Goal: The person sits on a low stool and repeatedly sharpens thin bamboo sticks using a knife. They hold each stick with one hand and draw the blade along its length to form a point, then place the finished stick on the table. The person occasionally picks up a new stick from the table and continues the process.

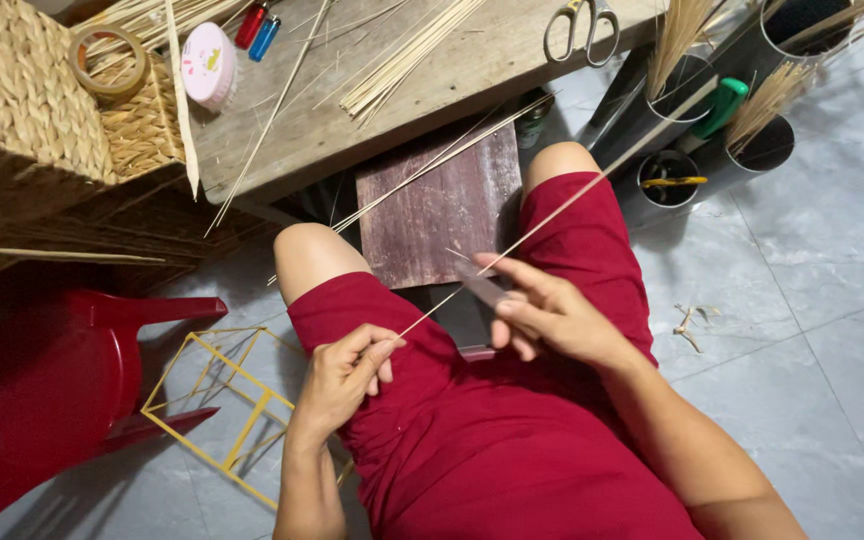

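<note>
I sit in red shorts and look down at my lap. My left hand pinches the near end of a long thin bamboo strip, which runs up and to the right past my knee. My right hand holds a small knife with its blade laid against the strip. A dark wooden board stands between my knees.
A wooden bench ahead carries bamboo sticks, scissors, a pink round case, a tape roll and woven baskets. Metal tubes with sticks stand at the right. A red plastic stool and a yellow stick frame are at the left.
</note>
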A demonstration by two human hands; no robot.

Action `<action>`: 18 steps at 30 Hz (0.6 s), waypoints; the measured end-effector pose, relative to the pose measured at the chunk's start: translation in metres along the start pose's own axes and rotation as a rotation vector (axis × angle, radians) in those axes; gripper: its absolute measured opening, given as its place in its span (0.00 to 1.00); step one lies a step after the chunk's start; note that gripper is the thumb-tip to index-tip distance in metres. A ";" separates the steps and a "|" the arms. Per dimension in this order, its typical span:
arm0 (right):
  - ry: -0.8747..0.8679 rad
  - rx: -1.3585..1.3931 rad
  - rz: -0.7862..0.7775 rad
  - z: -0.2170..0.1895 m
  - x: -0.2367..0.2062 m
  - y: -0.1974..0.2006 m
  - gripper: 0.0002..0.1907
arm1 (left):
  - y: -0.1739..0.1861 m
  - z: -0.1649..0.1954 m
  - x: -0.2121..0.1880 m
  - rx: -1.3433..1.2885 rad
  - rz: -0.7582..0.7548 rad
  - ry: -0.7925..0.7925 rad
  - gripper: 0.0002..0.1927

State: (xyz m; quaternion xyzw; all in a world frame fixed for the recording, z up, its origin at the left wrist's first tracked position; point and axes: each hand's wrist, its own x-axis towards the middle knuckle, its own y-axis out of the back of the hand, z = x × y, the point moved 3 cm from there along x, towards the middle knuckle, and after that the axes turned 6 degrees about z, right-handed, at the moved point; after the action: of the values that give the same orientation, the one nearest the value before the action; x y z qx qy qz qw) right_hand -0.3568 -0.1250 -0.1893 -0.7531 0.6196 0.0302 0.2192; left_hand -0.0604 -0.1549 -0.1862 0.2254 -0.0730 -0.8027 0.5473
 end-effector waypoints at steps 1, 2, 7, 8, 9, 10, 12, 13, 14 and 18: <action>-0.004 0.025 -0.018 0.000 0.003 -0.007 0.29 | -0.002 0.002 0.001 0.008 -0.023 0.000 0.11; -0.007 0.049 -0.036 0.001 0.005 -0.011 0.28 | -0.002 0.003 0.000 0.008 -0.041 -0.001 0.11; 0.010 0.093 0.023 0.008 0.011 -0.015 0.20 | -0.002 0.005 0.000 0.023 -0.049 0.003 0.11; 0.011 0.097 0.020 0.011 0.011 -0.017 0.19 | -0.005 0.004 0.001 -0.003 -0.052 0.020 0.11; 0.016 0.087 0.005 0.014 0.011 -0.020 0.19 | -0.010 0.004 0.003 -0.028 -0.053 0.037 0.10; 0.020 0.077 -0.010 0.017 0.012 -0.022 0.20 | -0.016 0.005 0.004 -0.052 -0.055 0.054 0.10; 0.031 0.054 -0.007 0.020 0.013 -0.022 0.19 | -0.027 0.008 0.007 -0.020 -0.018 -0.018 0.10; 0.036 0.040 0.012 0.021 0.014 -0.018 0.19 | -0.029 0.010 0.008 -0.005 0.000 -0.055 0.10; 0.042 0.026 0.033 0.021 0.015 -0.013 0.19 | -0.030 0.010 0.008 -0.003 -0.002 -0.046 0.10; 0.110 0.047 0.311 0.015 0.012 0.041 0.20 | -0.014 0.003 0.003 0.005 0.027 -0.043 0.09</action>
State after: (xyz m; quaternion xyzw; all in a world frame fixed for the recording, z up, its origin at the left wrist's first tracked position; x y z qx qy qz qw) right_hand -0.3894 -0.1366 -0.2186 -0.6433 0.7403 0.0080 0.1951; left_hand -0.0745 -0.1530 -0.1893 0.2087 -0.0899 -0.7995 0.5559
